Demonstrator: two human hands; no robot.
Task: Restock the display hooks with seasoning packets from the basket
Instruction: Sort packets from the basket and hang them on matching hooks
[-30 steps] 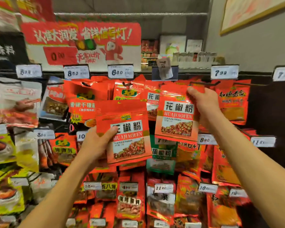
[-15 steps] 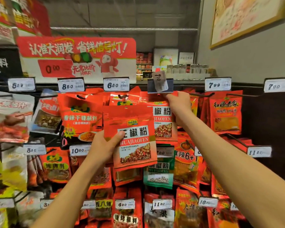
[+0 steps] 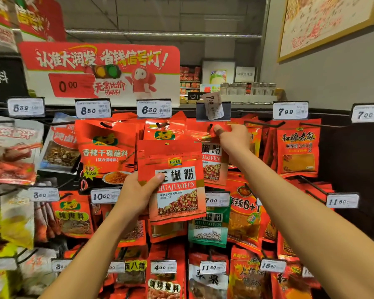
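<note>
Head view: left hand [image 3: 136, 190] grips a huajiaofen packet [image 3: 175, 182], thumb across its front. Up and right of that grip, right hand [image 3: 232, 138] pinches a hanging packet's [image 3: 212, 162] top edge at the display hook [image 3: 210, 126].

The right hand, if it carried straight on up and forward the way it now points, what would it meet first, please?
Most likely the hook itself and the packets already hanging there. The right hand pinches the top of a Huajiaofen packet right at it, under the crooked 7.00 price tag. Depth is hard to judge.
</note>
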